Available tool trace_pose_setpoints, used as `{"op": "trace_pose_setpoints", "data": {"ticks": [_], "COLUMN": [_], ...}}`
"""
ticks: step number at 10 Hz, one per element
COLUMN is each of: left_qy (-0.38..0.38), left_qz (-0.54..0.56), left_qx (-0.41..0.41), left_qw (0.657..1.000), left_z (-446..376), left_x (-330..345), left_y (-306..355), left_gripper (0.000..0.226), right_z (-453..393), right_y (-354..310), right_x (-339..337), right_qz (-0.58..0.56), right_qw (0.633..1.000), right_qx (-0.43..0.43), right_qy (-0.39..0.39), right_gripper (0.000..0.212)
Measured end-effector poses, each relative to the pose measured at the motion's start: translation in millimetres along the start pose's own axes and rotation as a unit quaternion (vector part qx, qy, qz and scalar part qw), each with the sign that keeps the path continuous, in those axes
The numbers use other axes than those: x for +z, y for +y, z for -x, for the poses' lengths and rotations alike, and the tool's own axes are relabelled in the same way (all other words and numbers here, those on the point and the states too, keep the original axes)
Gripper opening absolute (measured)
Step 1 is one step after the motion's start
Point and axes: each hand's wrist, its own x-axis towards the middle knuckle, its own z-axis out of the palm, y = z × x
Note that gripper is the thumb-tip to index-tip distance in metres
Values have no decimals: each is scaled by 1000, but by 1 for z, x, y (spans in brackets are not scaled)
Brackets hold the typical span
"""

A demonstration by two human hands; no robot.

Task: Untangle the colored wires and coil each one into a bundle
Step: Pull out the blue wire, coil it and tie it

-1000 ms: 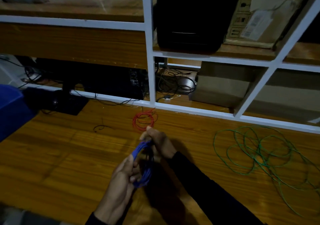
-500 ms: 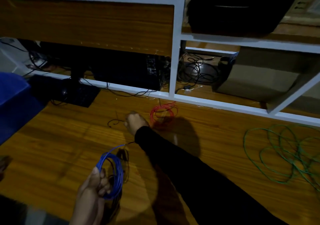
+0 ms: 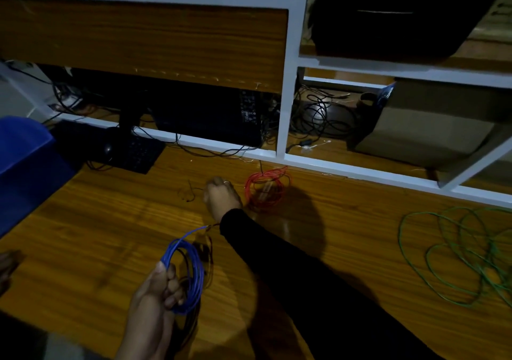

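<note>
Blue coil (image 3: 185,273) now gripped by left hand (image 3: 155,298) alone; right hand (image 3: 221,197) has been moved to the thin dark wire (image 3: 189,192), fingers curled, grip unclear. Tie-off likely next.

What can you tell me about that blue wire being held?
The thin blue plastic-coated wire is wound into a round bundle of several loops. The left hand grips it at one side, lifted above the wooden table. One loose end sticks out up and right, toward the black sleeve.
</note>
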Motion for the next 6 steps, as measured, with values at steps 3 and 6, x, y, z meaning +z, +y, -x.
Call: {"op": "trace_pose_setpoints", "data": {"ticks": [3,6], "left_qy": [-21,-150], "left_qz": [96,-2], "left_qx": [66,84], "left_qw": [993,985], "left_z": [52,101], "left_x": [130,237], "left_y": [49,47], "left_gripper": [32,34], "right_z": [136,303], "right_y": [35,90], "right_x": [-120,-147], "right_qz": [-417,-472], "right_qw": [859,815], "right_qx": [241,335], "right_qy": [172,16], "right_gripper": [19,12]}}
